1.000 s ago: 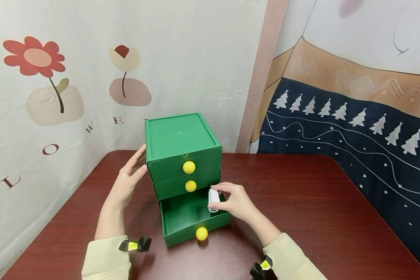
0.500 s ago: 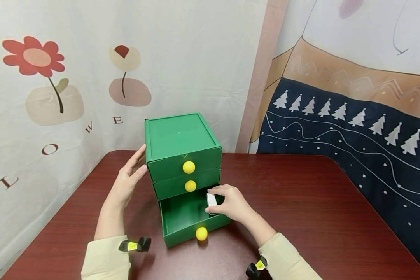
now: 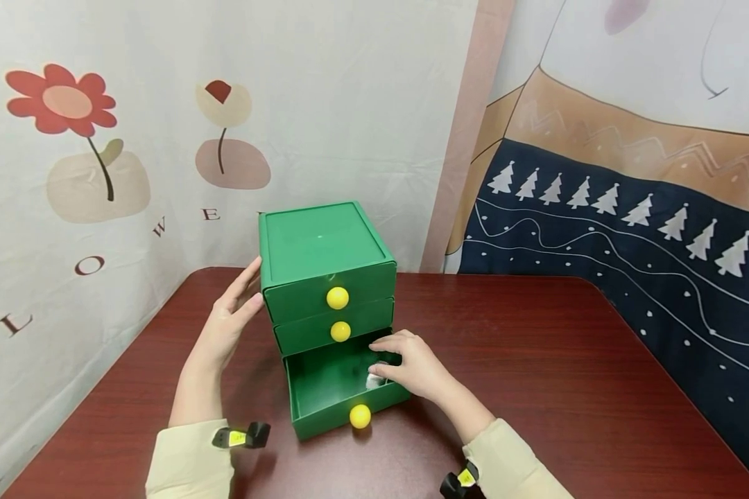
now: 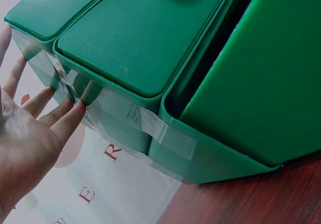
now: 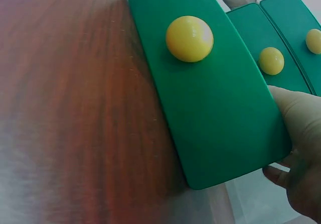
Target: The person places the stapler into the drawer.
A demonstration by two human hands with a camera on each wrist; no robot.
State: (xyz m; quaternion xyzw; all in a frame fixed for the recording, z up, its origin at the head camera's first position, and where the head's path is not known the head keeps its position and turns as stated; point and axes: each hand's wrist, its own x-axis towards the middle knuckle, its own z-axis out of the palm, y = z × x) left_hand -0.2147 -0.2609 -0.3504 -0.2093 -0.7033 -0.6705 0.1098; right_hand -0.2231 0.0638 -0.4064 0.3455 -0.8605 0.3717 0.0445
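A green drawer unit with yellow round knobs stands on the table, its bottom drawer pulled out. My left hand rests its fairly straight fingertips on the unit's left side; the left wrist view shows the spread fingers touching the taped side wall. Over the right part of the drawer is my right hand, thumb and fingers apart. A small white object, blurred and partly covered by the thumb, sits low in the drawer beneath it. In the right wrist view, the drawer front hides the object.
Two upper drawers are closed above the pulled-out one. The reddish-brown wooden table extends on both sides. Behind it hang a pale flower-printed cloth and a dark blue cloth with white trees.
My right hand has moved slightly left and lower into the drawer. Its thumb and fingers have let go of the white object, which has dropped lower. My left hand stays put.
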